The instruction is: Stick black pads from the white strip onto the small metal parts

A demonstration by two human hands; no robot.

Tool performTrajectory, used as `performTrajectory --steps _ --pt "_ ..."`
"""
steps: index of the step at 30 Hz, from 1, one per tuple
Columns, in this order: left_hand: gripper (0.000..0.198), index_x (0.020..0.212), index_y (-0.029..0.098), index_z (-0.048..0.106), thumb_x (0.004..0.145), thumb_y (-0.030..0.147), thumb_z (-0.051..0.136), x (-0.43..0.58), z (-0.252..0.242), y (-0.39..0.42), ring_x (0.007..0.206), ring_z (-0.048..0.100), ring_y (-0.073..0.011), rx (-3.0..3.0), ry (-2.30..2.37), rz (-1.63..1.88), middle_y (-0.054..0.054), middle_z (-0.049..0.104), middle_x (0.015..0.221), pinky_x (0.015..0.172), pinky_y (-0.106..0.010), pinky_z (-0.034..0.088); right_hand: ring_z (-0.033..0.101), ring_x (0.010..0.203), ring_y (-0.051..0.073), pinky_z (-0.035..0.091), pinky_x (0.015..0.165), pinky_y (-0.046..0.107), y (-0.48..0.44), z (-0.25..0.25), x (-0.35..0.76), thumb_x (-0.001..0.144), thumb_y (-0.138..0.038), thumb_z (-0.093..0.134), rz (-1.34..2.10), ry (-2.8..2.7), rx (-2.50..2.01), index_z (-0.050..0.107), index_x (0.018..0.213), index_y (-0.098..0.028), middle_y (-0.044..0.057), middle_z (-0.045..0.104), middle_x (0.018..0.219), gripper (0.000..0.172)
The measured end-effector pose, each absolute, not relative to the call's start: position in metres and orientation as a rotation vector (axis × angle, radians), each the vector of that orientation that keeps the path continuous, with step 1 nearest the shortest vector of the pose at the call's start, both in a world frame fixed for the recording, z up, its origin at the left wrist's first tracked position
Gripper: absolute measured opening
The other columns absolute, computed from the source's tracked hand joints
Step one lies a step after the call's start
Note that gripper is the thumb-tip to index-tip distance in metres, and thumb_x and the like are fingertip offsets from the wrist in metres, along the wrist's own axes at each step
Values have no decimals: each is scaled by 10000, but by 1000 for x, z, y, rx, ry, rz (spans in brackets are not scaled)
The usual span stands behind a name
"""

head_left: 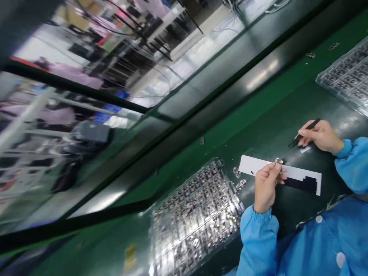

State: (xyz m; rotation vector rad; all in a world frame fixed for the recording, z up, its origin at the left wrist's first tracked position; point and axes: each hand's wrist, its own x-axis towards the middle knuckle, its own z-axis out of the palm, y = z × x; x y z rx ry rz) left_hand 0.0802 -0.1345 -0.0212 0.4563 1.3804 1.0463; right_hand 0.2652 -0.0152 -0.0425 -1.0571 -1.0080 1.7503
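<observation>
Pinched between the fingers of my left hand [267, 184] is a small metallic electronic part [278, 161]. That hand is over a white strip [250, 164] whose lower right portion carries black pieces [301, 184]. My right hand [322, 136] grips black tweezers [312, 124], their tips pointing down and left, apart from the part. Just below the tweezers lies a small white piece [305, 149]. Two more loose parts, one of them a metallic part [240, 184], rest left of my left hand.
A clear tray [152, 230] filled with rows of small parts sits to the left on the green bench [276, 119]. Another filled tray [322, 78] stands at the upper right. A metal rail [224, 88] runs along the bench's far edge, with a few stray parts [310, 55] near it.
</observation>
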Motion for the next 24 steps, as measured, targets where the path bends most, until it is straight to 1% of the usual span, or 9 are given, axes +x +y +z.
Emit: performTrajectory --steps 3,8,12,16,20,24 --pt "319 843 102 673 646 335 768 83 -34 -133 490 566 -65 444 1348 1033 -53 703 741 432 -157 418 657 457 162 521 381 209 -29 -45 256 557 -426 818 1808 -991 -1049 566 702 -117 74 706 620 424" --pt "367 927 101 673 614 256 786 82 -37 -130 653 651 -121 414 1315 968 -87 723 880 569 -210 528 648 440 150 510 373 195 -42 -52 249 533 -457 813 1826 -995 -1066 541 697 -125 30 677 553 460" --pt "319 885 91 683 624 253 769 81 -34 -129 637 650 -125 443 1317 934 -86 720 839 576 -218 532 629 419 127 512 392 185 -46 -53 245 567 -436 802 1838 -1065 -1054 556 696 -121 14 655 503 420" --pt "290 845 88 687 626 261 760 82 -34 -128 611 646 -124 444 1331 933 -81 714 801 561 -216 528 609 401 108 505 396 179 -48 -51 242 567 -428 804 1859 -1103 -1037 568 695 -118 8 652 493 410" --pt "299 860 88 688 623 255 758 82 -34 -128 624 651 -126 427 1323 945 -77 713 809 563 -210 528 609 406 105 498 401 174 -50 -50 240 584 -459 786 1878 -1131 -1041 575 699 -115 10 648 486 420" --pt "312 899 93 683 622 220 753 82 -34 -129 661 663 -136 437 1318 951 -83 717 855 597 -221 537 613 417 106 497 406 176 -52 -50 239 603 -451 780 1875 -1167 -1038 572 698 -118 7 646 491 405"
